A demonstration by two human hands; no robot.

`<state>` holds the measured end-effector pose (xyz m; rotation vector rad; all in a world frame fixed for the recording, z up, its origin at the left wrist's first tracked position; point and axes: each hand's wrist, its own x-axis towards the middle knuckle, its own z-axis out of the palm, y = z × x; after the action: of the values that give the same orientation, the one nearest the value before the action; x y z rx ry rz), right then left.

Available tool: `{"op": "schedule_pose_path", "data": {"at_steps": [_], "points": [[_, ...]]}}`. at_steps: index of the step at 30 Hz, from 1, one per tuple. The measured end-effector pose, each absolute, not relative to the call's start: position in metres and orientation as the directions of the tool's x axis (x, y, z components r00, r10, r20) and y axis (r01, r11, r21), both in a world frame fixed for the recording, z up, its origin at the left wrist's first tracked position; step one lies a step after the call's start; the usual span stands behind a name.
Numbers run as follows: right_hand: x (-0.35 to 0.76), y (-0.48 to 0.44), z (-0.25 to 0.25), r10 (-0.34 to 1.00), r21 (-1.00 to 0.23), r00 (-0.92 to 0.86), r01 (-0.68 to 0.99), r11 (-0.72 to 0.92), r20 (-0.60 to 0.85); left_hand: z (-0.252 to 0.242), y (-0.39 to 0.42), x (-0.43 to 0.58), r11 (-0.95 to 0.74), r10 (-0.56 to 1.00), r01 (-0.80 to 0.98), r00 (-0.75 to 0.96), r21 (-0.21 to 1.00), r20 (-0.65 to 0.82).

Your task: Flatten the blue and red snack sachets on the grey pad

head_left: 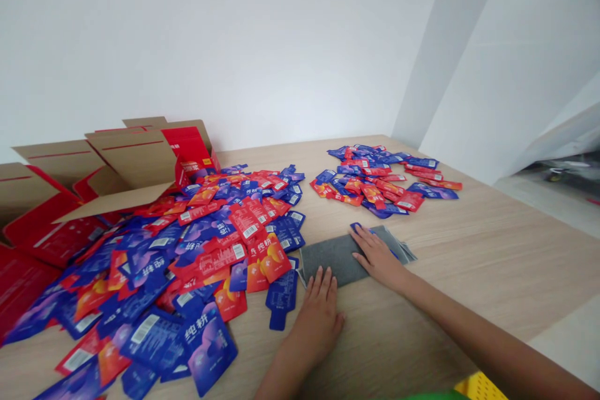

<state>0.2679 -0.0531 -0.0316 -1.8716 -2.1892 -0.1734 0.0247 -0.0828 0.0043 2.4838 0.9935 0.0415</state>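
Observation:
A flat grey piece (330, 256) that looks like folded cloth lies on the wooden table, its layered edges fanning out at the right end. My left hand (319, 315) rests palm down, its stretched fingertips touching the near left edge of the grey cloth. On the cloth's right part my right hand (379, 256) lies flat, fingers extended over a blue pouch (355, 225) that is mostly covered by the hand. Just left of the cloth, one blue spouted pouch (282, 294) lies face down, close to my left fingertips.
A wide heap of red and blue pouches (201, 250) covers the table's left side. Open red cardboard boxes (135, 156) stand behind it against the wall. A smaller pile of pouches (375, 178) lies at the back right. Something yellow and perforated (480, 386) shows below the table edge.

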Motion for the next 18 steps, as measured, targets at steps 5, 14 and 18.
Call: {"op": "schedule_pose_path", "data": {"at_steps": [5, 14, 18], "points": [[0.267, -0.062, -0.017, 0.975, -0.035, -0.042, 0.998, 0.051, 0.22, 0.007, -0.083, 0.024, -0.618, 0.658, 0.639, 0.74, 0.458, -0.143], [0.287, -0.037, 0.013, 0.984, -0.49, 0.095, 0.871, -0.009, 0.151, 0.004, -0.084, 0.022, -0.611, 0.664, 0.632, 0.737, 0.477, -0.127], [0.262, -0.055, -0.016, 0.958, -0.398, -0.015, 0.908, 0.132, 0.285, 0.001, -0.083, 0.022, -0.608, 0.663, 0.636, 0.736, 0.474, -0.137]]}}
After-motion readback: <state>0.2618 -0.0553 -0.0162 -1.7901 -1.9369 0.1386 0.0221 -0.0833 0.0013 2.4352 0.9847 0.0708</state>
